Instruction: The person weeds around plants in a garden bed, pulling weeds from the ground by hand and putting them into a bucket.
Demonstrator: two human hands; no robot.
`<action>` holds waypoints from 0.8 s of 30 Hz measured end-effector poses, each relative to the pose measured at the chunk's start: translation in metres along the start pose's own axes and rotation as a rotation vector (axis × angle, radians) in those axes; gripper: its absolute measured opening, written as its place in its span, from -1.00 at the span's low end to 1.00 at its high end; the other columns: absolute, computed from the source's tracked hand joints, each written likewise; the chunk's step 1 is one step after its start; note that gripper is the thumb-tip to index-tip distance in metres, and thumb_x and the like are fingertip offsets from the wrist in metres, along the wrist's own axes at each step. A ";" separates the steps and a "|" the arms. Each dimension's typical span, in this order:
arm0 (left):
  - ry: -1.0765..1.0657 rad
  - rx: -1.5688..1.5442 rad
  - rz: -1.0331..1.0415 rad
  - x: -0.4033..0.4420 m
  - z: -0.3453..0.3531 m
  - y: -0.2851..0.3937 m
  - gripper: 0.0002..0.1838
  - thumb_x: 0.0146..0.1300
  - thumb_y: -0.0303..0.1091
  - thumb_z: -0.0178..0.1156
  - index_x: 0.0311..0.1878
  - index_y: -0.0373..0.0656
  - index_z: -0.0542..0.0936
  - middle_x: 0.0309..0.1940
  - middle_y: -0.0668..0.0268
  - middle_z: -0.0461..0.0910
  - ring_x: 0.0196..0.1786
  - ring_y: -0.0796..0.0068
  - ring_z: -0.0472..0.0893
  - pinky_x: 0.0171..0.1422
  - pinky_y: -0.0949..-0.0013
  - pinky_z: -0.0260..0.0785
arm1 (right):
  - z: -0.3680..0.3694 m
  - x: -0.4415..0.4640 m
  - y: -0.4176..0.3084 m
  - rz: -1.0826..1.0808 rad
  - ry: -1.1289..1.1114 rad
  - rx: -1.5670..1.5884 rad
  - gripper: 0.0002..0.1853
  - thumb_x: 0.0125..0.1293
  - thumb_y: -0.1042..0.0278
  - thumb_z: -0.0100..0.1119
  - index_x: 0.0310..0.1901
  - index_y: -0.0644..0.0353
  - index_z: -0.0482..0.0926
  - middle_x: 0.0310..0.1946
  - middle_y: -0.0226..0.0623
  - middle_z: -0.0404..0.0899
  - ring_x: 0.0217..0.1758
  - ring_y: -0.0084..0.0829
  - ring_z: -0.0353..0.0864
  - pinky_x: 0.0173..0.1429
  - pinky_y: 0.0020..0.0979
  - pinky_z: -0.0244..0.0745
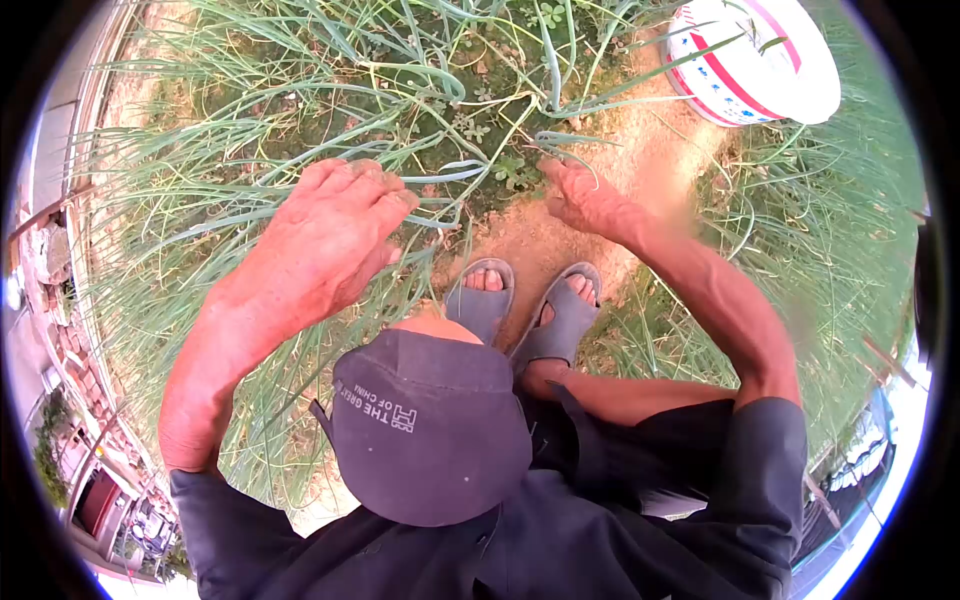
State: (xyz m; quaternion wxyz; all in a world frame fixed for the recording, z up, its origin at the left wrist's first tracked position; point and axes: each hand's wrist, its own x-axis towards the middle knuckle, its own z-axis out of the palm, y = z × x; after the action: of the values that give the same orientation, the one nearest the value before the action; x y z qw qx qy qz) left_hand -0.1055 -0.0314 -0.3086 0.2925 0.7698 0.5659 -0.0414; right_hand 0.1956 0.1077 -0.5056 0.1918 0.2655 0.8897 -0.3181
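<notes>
Onion plants [400, 85], two hands [335, 235] beside them, one bucket [725, 85]

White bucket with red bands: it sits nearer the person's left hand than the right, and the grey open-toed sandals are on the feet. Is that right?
Not quite: the head view shows the white bucket with red bands nearer the person's right hand than the left hand. The grey open-toed sandals are indeed on the feet.

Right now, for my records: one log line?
left hand: at long green leaves; right hand: by low plant; grip: unclear; bucket: white-red, ahead right; sandals: on bare soil
</notes>
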 end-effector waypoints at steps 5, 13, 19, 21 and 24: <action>0.136 -0.021 0.031 -0.025 0.006 -0.012 -0.60 0.15 -0.33 0.28 0.08 -0.17 0.56 0.14 0.22 0.51 0.36 0.21 0.35 0.50 0.08 0.08 | 0.069 0.043 0.003 -0.089 0.259 -0.109 -0.76 0.07 0.47 0.16 -0.18 0.22 0.50 -0.31 0.06 0.50 -0.28 0.09 0.61 -0.19 -0.05 0.56; 0.227 -0.043 0.048 -0.037 0.015 -0.030 -0.61 0.08 -0.39 0.31 0.03 -0.16 0.60 0.10 0.26 0.54 0.34 0.23 0.38 0.49 0.09 0.12 | 0.055 0.042 -0.009 -0.124 0.165 -0.682 -0.88 0.16 0.45 0.03 -0.28 0.27 0.49 -0.36 -0.06 0.50 -0.45 -0.23 0.62 -0.45 -0.30 0.52; 0.287 -0.082 0.054 -0.048 0.018 -0.039 -0.63 0.07 -0.44 0.32 0.01 -0.16 0.60 0.11 0.27 0.54 0.33 0.22 0.39 0.46 0.11 0.16 | 0.061 0.053 0.028 -0.126 0.335 -0.805 -0.88 0.16 0.42 0.03 -0.31 0.24 0.48 -0.36 -0.16 0.51 -0.48 -0.22 0.55 -0.43 -0.26 0.46; 0.303 -0.106 0.066 -0.049 0.018 -0.041 -0.63 0.07 -0.45 0.31 0.00 -0.15 0.60 0.11 0.28 0.54 0.33 0.21 0.39 0.46 0.12 0.17 | 0.037 0.041 0.014 0.011 0.233 -0.924 -0.87 0.12 0.46 0.02 -0.27 0.22 0.46 -0.39 -0.11 0.51 -0.37 -0.10 0.58 -0.27 -0.11 0.45; 0.313 -0.136 0.112 -0.046 0.014 -0.042 -0.64 0.08 -0.44 0.32 0.00 -0.13 0.60 0.11 0.29 0.55 0.32 0.21 0.40 0.44 0.12 0.19 | 0.027 0.031 -0.003 0.159 0.289 -0.001 -0.73 0.17 0.42 0.04 -0.09 0.34 0.46 -0.25 0.20 0.52 -0.17 0.11 0.56 -0.06 -0.02 0.47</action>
State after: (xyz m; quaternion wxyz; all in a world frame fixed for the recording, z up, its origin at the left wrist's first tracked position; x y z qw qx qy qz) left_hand -0.1557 -0.0693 -0.3189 0.2543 0.7755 0.5622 0.1337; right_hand 0.1745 0.0989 -0.5393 0.0864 0.3780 0.8844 -0.2597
